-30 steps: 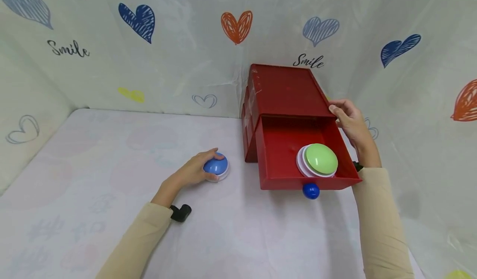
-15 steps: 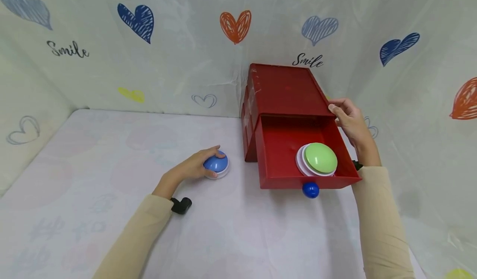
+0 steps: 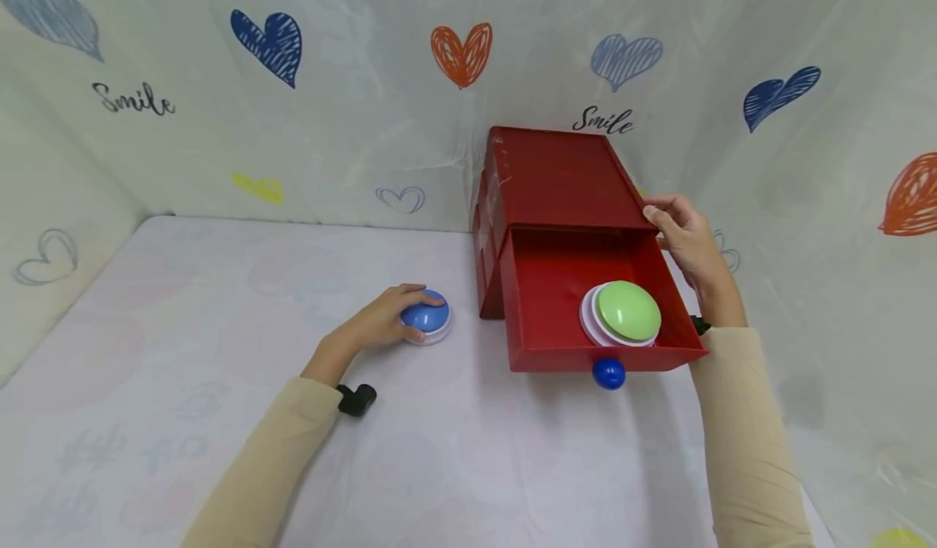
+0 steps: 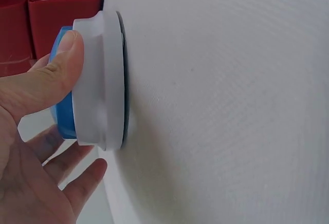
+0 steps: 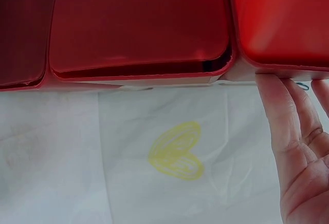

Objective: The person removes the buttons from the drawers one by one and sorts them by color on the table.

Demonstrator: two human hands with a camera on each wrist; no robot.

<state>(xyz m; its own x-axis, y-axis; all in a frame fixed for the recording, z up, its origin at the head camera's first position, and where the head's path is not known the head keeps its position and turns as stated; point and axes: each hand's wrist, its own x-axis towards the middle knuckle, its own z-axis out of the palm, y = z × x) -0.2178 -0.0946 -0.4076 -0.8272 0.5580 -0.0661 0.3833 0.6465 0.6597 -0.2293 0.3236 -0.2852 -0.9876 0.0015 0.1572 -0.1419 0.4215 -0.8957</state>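
In the head view my left hand (image 3: 384, 320) holds a blue-domed push button (image 3: 427, 315) with a white base, left of the red drawer box (image 3: 567, 174). The left wrist view shows the thumb (image 4: 67, 67) on the edge of the blue dome, other fingers spread behind and below it. A dark line of shadow runs along the base, at the white table surface. My right hand (image 3: 688, 243) touches the box's upper right front corner; its fingers (image 5: 280, 111) lie straight against the side wall in the right wrist view. The top drawer (image 3: 549, 288) is pulled out, with a green-domed push button (image 3: 628, 312) inside.
A blue round knob (image 3: 609, 374) sticks out from the drawer front. Behind the box hangs a pale sheet (image 3: 351, 125) printed with hearts and words. The white table (image 3: 410, 458) stretches in front and to the left. A black strap device (image 3: 356, 400) sits on the left wrist.
My left hand and the blue button have shifted slightly away from me, toward the back of the table. The right hand, box and drawer hold their places.
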